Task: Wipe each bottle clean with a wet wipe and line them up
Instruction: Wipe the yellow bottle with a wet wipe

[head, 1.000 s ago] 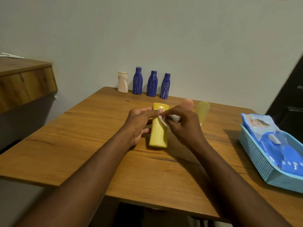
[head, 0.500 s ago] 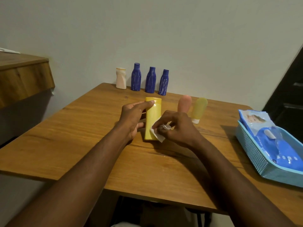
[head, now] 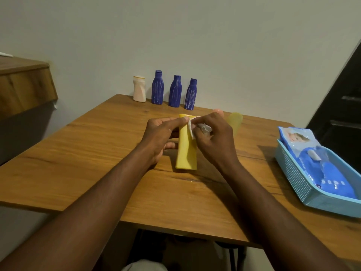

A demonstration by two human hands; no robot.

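Note:
A yellow bottle (head: 186, 153) stands upright at the middle of the wooden table (head: 97, 157). My left hand (head: 160, 137) holds its left side near the top, fingers curled round it. My right hand (head: 213, 137) pinches a white wet wipe (head: 192, 128) against the bottle's upper right side. Along the wall stand a cream bottle (head: 139, 91) and three dark blue bottles (head: 157, 87) (head: 175, 91) (head: 191, 94) in a row. Behind my right hand a pink tube (head: 218, 111) and a pale yellow-green tube (head: 235, 122) are partly hidden.
A light blue plastic basket (head: 293, 173) at the right table edge holds a blue pack of wet wipes (head: 316, 161). A wooden shelf (head: 25, 85) juts out at the left. A dark door frame rises at the far right.
My right hand has slid the wipe from low on the bottle's right side up to its top. The left hand stays on the bottle.

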